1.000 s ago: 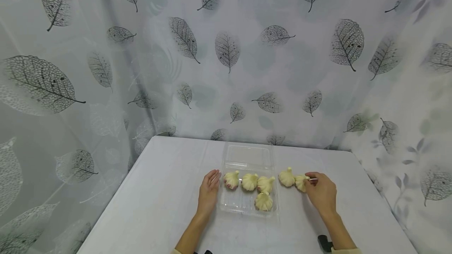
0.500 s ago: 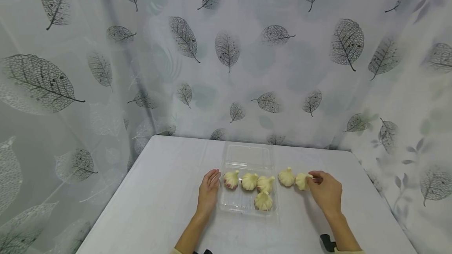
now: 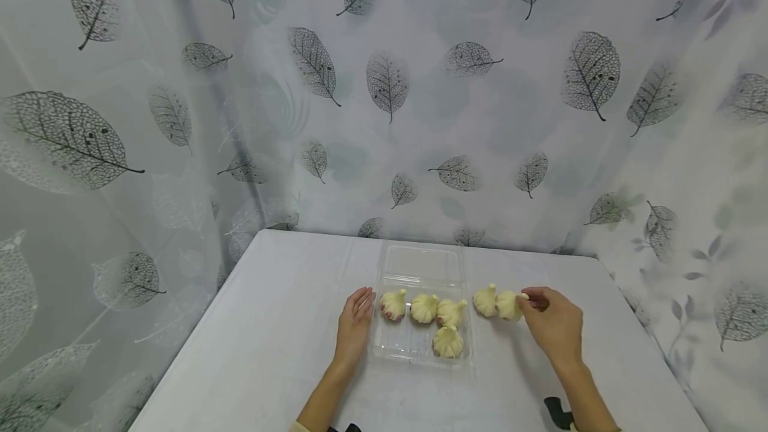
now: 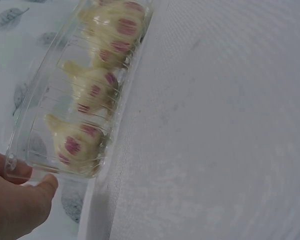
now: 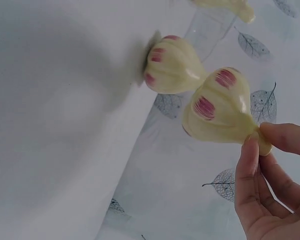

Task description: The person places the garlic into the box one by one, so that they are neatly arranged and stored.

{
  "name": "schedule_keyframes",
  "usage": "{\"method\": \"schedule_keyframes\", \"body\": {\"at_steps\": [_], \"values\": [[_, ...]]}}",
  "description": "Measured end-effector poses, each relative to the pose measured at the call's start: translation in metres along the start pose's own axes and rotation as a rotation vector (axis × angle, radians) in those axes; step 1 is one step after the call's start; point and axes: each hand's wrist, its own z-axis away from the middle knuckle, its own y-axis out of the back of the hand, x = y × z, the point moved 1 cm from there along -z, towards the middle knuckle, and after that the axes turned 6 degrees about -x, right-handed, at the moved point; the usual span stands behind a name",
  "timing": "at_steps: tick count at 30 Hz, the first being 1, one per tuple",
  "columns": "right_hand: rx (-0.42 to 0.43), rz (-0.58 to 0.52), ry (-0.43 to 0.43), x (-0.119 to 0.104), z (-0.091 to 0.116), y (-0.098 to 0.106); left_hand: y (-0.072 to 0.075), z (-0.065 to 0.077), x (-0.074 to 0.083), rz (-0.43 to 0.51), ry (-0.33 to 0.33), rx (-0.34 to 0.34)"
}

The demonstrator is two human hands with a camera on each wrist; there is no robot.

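Right hand [image 3: 553, 327]: grip pinching the tapered neck of a ribbed, pink-streaked garlic bulb [image 5: 215, 107], just beside a loose bulb [image 3: 485, 301] on the white surface [image 3: 282, 325]. Left hand [image 3: 355, 325]: grip unclenched, fingers extended at the clear, hinged plastic container [image 3: 399, 351], which holds four rounded bulbs [image 3: 423, 309].

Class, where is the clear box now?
In the head view, the clear box sits on the table between the left hand and two garlic bulbs to its right.
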Motion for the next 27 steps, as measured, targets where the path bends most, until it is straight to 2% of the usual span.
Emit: {"method": "schedule_keyframes", "body": {"at_steps": [10,21,27], "values": [[0.003,-0.013,0.040,-0.015,0.002,0.003,0.000,0.001,0.002,-0.008,0.000,0.004],[0.006,-0.046,0.091,-0.028,0.006,-0.006,0.002,0.003,0.003,-0.034,-0.002,0.002],[0.003,-0.063,0.104,-0.036,0.008,-0.007,0.001,0.002,0.003,-0.015,-0.001,0.002]]}}
